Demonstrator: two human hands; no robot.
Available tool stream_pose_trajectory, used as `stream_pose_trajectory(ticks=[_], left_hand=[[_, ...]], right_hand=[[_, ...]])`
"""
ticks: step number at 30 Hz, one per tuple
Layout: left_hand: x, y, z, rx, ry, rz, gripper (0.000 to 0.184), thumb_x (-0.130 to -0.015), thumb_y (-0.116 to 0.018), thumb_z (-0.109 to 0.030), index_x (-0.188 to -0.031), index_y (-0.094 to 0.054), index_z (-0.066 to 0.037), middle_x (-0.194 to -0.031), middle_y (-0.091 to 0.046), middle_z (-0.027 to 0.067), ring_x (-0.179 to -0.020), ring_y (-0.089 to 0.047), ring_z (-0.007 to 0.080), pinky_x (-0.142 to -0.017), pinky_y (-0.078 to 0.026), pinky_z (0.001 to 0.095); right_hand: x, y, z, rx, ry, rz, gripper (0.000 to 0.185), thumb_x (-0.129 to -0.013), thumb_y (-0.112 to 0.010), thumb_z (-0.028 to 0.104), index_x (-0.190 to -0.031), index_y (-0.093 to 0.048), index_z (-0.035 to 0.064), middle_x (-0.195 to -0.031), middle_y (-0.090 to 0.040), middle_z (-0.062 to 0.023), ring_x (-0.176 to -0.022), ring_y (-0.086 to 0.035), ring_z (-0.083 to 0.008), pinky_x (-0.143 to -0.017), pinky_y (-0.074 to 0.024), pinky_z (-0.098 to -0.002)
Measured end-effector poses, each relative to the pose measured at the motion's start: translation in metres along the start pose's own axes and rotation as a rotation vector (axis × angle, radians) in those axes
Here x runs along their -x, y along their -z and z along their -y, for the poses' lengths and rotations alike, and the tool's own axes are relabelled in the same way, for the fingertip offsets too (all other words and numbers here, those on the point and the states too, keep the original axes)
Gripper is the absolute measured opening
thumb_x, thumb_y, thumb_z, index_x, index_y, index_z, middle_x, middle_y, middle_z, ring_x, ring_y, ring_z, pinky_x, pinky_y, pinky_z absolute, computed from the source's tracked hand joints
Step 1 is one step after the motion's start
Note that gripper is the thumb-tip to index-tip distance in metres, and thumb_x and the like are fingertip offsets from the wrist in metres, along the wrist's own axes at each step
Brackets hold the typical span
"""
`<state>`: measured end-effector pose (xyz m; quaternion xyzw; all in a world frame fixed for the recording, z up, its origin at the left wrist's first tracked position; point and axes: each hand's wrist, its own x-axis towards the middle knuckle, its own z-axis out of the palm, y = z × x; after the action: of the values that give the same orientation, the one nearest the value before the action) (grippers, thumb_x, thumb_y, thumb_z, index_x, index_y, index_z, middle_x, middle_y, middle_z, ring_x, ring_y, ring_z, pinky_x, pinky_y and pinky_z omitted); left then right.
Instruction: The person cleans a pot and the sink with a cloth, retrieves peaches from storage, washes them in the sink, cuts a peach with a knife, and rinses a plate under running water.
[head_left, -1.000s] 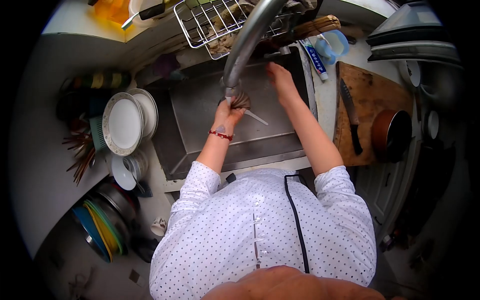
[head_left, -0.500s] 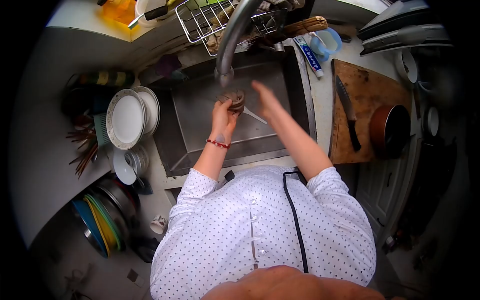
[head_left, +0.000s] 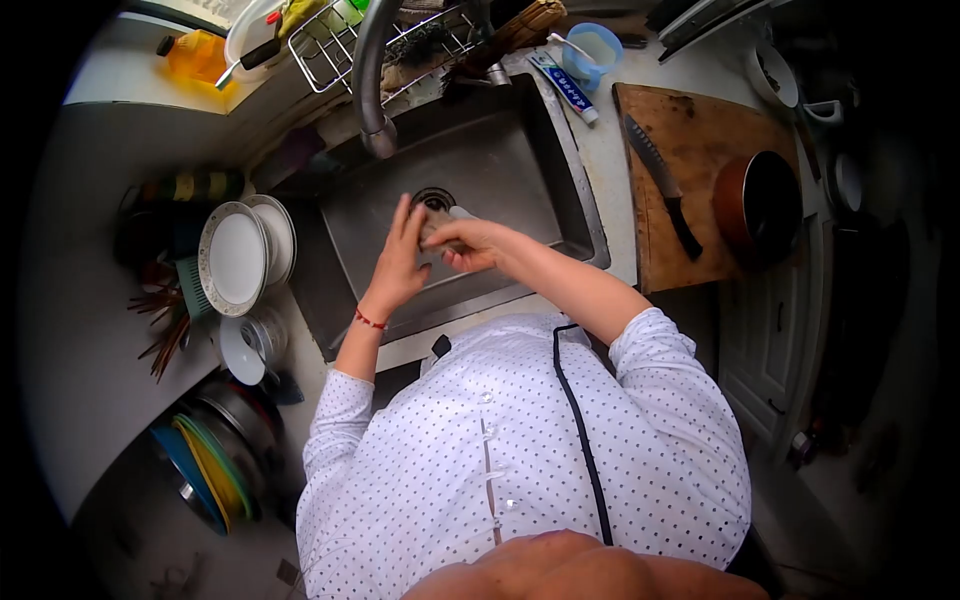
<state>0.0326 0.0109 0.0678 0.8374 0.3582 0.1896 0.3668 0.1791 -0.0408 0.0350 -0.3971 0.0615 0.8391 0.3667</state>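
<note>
Over the metal sink [head_left: 500, 180], both my hands are close together. My right hand [head_left: 478, 245] has its fingers closed on a small grey-brown, crumpled thing that looks like a dishcloth [head_left: 437, 228]. My left hand [head_left: 398, 265] is beside it, fingers stretched out and apart, near or touching the cloth; whether they touch I cannot tell. Just beyond my right hand, the tip of a white object [head_left: 460, 212] shows; the rest is hidden. Behind my fingers lies the round drain [head_left: 434, 197]. The curved faucet [head_left: 375, 130] hangs above the far left of the sink.
Stacked plates [head_left: 233, 262] and bowls [head_left: 243, 345] stand left of the sink. To the right, a cutting board [head_left: 650, 265] bears a knife [head_left: 662, 175] and a reddish-brown pot [head_left: 735, 210]. A toothpaste tube [head_left: 563, 88], blue cup [head_left: 592, 58] and wire rack [head_left: 325, 55] are behind.
The cloth has passed from my left hand to my right. My right hand has come in to the left, and my left fingers have opened. The view has shifted, and the drain now shows.
</note>
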Motion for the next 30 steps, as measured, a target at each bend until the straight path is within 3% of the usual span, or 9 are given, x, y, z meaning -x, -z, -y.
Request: stream_pose_trajectory(ticks=[6,8,10,12,14,20,23,26,30], left_hand=[[-0.021,0.013,-0.001,-0.157,-0.17,0.422,0.036,-0.063,-0.055,0.001,-0.098,-0.052,-0.005,-0.093,-0.055,0.0163,-0.091,-0.051,0.0332,-0.075,-0.043,0.0378],[-0.023,0.007,0.005,-0.256,-0.106,0.408,0.024,-0.064,-0.055,-0.002,-0.088,-0.056,-0.004,-0.081,-0.056,0.0168,-0.082,-0.054,0.0328,-0.07,-0.043,0.0379],[-0.028,-0.003,0.014,-0.233,-0.056,0.426,0.015,-0.067,-0.054,-0.002,-0.082,-0.055,-0.002,-0.077,-0.057,0.0126,-0.075,-0.056,0.0276,-0.065,-0.043,0.0335],[-0.033,-0.006,0.015,0.576,0.642,0.519,0.007,-0.071,-0.053,-0.003,-0.078,-0.053,-0.001,-0.072,-0.056,0.0048,-0.071,-0.056,0.0205,-0.06,-0.041,0.0278],[-0.04,-0.003,0.023,0.673,0.719,0.61,0.006,-0.073,-0.051,-0.001,-0.078,-0.055,0.0,-0.07,-0.053,0.002,-0.068,-0.053,0.0164,-0.059,-0.039,0.0236],[-0.015,-0.028,0.016,1.394,0.934,0.164,0.039,-0.069,-0.046,0.004,-0.108,-0.047,0.001,-0.092,-0.052,0.0109,-0.08,-0.052,0.0195,-0.066,-0.043,0.0268],[-0.001,-0.034,-0.008,0.859,0.616,0.11,0.072,-0.063,-0.039,0.008,-0.131,-0.018,0.0,-0.126,-0.034,0.0167,-0.113,-0.038,0.0257,-0.092,-0.034,0.0302],[0.015,-0.041,0.0,0.217,0.168,0.189,0.074,-0.063,-0.039,0.007,-0.132,-0.014,0.002,-0.134,-0.022,0.0201,-0.126,-0.022,0.0263,-0.1,-0.022,0.0283],[0.032,-0.033,-0.014,0.054,0.231,0.3,0.077,-0.062,-0.043,0.002,-0.133,-0.011,0.002,-0.138,-0.016,0.0193,-0.129,-0.012,0.0285,-0.102,-0.008,0.0455]], right_hand=[[0.017,-0.005,0.012,0.732,-0.041,0.077,0.023,-0.067,-0.067,0.017,-0.08,-0.049,0.0106,-0.061,-0.049,-0.0026,-0.052,-0.052,-0.0114,-0.04,-0.0389,-0.0233],[0.005,0.001,0.006,1.653,0.467,-0.278,0.023,-0.065,-0.064,0.016,-0.082,-0.049,0.0088,-0.062,-0.052,-0.0099,-0.058,-0.057,-0.0216,-0.044,-0.0425,-0.0324],[0.008,0.0,0.001,1.701,0.697,-0.421,0.022,-0.066,-0.059,0.013,-0.086,-0.05,0.0078,-0.066,-0.053,-0.0146,-0.063,-0.058,-0.0295,-0.048,-0.0436,-0.0395],[0.004,-0.005,-0.001,1.931,1.168,-0.553,0.02,-0.069,-0.055,0.013,-0.089,-0.051,0.0106,-0.069,-0.054,-0.013,-0.063,-0.058,-0.0286,-0.048,-0.0444,-0.0386],[0.003,0.001,0.002,1.989,1.245,-0.553,0.021,-0.07,-0.053,0.015,-0.091,-0.051,0.0128,-0.072,-0.054,-0.0134,-0.062,-0.058,-0.0286,-0.049,-0.0448,-0.0383],[-0.012,0.016,0.002,1.511,0.918,-0.636,0.021,-0.066,-0.057,0.015,-0.086,-0.052,0.0115,-0.063,-0.053,-0.0102,-0.053,-0.055,-0.0225,-0.043,-0.0422,-0.0359],[-0.016,0.026,-0.001,0.503,0.21,-0.261,0.018,-0.065,-0.053,0.013,-0.082,-0.052,0.0072,-0.066,-0.054,-0.0023,-0.056,-0.051,-0.0149,-0.054,-0.0433,-0.0272],[-0.023,0.03,-0.028,-0.038,0.257,0.042,0.022,-0.066,-0.054,0.01,-0.088,-0.052,0.0072,-0.08,-0.056,-0.0042,-0.071,-0.053,-0.0168,-0.064,-0.0442,-0.0278],[0.005,0.015,-0.036,-0.171,0.201,0.313,0.026,-0.076,-0.056,0.021,-0.101,-0.05,0.0148,-0.099,-0.053,-0.002,-0.092,-0.05,-0.0155,-0.079,-0.04,-0.035]])
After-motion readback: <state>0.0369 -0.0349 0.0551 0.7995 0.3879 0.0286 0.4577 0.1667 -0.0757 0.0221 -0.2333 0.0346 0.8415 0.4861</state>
